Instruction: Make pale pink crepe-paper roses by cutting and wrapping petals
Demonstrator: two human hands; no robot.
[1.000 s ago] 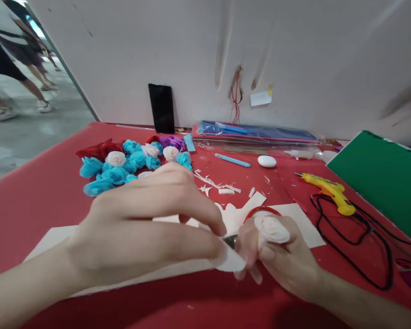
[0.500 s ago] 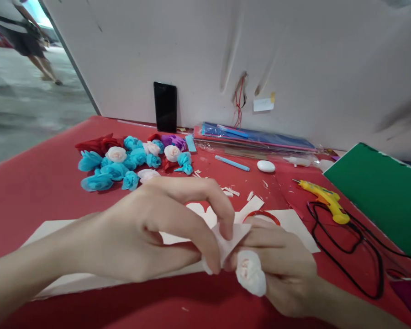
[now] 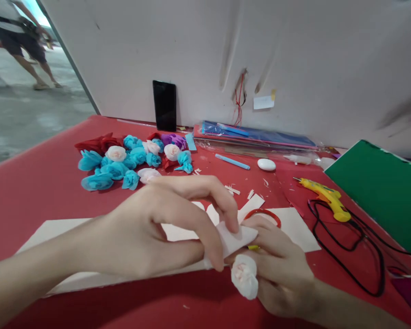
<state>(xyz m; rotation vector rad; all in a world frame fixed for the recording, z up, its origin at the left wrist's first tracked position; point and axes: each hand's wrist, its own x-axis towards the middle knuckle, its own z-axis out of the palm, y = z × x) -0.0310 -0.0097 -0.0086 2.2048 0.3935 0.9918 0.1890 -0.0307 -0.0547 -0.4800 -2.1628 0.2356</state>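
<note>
My left hand [image 3: 147, 228] reaches across from the left, its thumb and fingers closed on a folded piece of pale crepe paper [image 3: 230, 242]. Right beside it, my right hand [image 3: 284, 269] is bent, with a small white paper rose [image 3: 245, 276] sticking out between its fingers. The rose has a faint pink centre and faces me. My right fingertips meet the far end of the pale paper. A bit of something yellow [image 3: 253, 247] shows between the right fingers; most of it is hidden. Under both hands lies a cream sheet of paper [image 3: 294, 228].
Blue, pink, red and purple paper flowers [image 3: 114, 170] lie at the left. A phone [image 3: 165, 106] leans on the wall. Rightward are a yellow glue gun [image 3: 329, 198] with black cord and a green board [image 3: 380, 196]. Red-handled scissors [image 3: 263, 212] appear partly hidden behind my hands.
My left fingers have shifted slightly right, and the pale paper's pointed corner now lies flatter. The rose has moved a little left and down. The yellow bit has come into view.
</note>
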